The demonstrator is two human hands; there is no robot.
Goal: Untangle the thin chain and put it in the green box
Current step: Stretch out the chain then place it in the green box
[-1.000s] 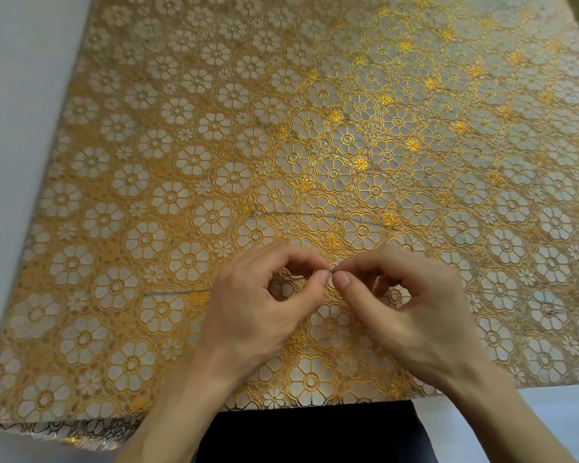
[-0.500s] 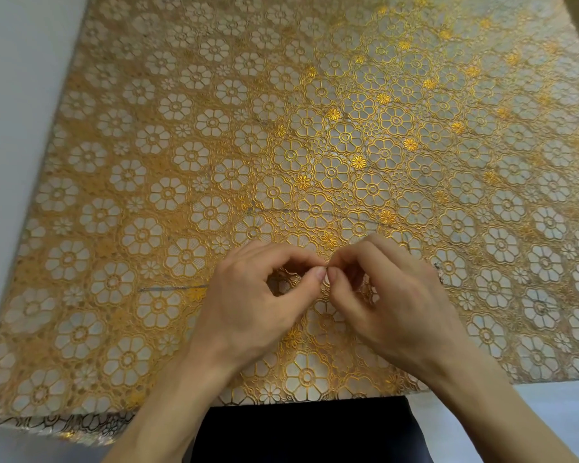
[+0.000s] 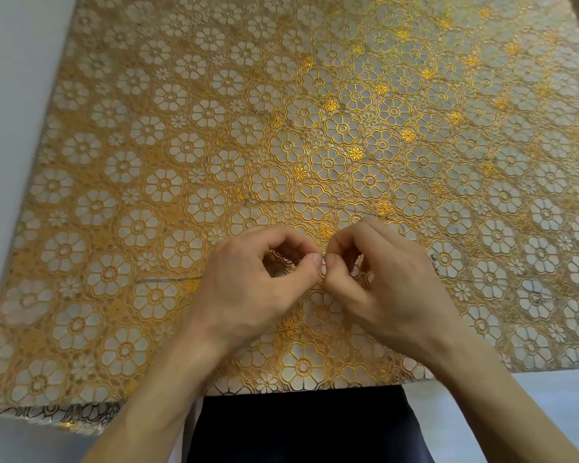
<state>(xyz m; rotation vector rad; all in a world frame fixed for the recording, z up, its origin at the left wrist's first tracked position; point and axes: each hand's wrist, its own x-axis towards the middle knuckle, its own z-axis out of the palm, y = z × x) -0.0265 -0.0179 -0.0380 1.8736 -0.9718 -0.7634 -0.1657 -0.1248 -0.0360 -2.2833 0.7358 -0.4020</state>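
The thumb and forefinger of each hand were pressed together in a pinch, the two thumb tips point(image 3: 316, 261) almost touching at the centre of the frame, just below the middle. Between them they held a short bit of the thin chain point(image 3: 168, 280); whether a knot sat at that spot was too small to tell. The other fingers of the left hand point(image 3: 248, 289) and the right hand point(image 3: 391, 289) were curled in over the palms.

From under the left hand one strand ran out flat toward the left edge of the frame, its long axis near horizontal. A second strand arched just above both hands, from centre-left to centre-right. So the slack lay to the left of and above the pinch, nearer the left hand.

All this lay on a gold flowered tablecloth point(image 3: 181, 128). No green box was in view.
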